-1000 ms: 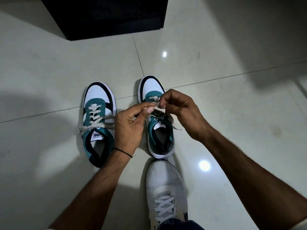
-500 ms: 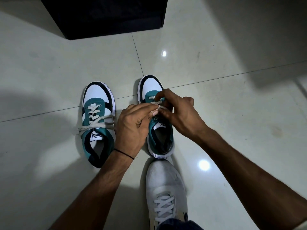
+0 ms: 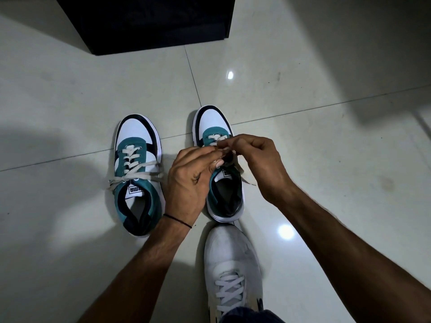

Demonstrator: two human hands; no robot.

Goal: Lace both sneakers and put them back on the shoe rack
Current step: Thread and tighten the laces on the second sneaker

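Observation:
Two white, teal and black sneakers stand side by side on the tiled floor, toes pointing away from me. The left sneaker (image 3: 137,159) is laced, its lace ends tied across and spread to both sides. Over the tongue of the right sneaker (image 3: 213,123) my left hand (image 3: 189,180) and my right hand (image 3: 258,159) meet, fingertips pinching its pale lace (image 3: 215,137). A loose lace end (image 3: 247,179) hangs off that shoe's right side. My hands hide the middle eyelets.
A dark black piece of furniture (image 3: 151,22) stands on the floor at the top, behind the sneakers. My own white laced shoe (image 3: 231,264) sits just behind the right sneaker's heel. Glossy pale floor tiles (image 3: 326,113) surround everything.
My hands drew together over the right sneaker's tongue, then shifted slightly apart again, still pinching the lace. The left sneaker has not moved.

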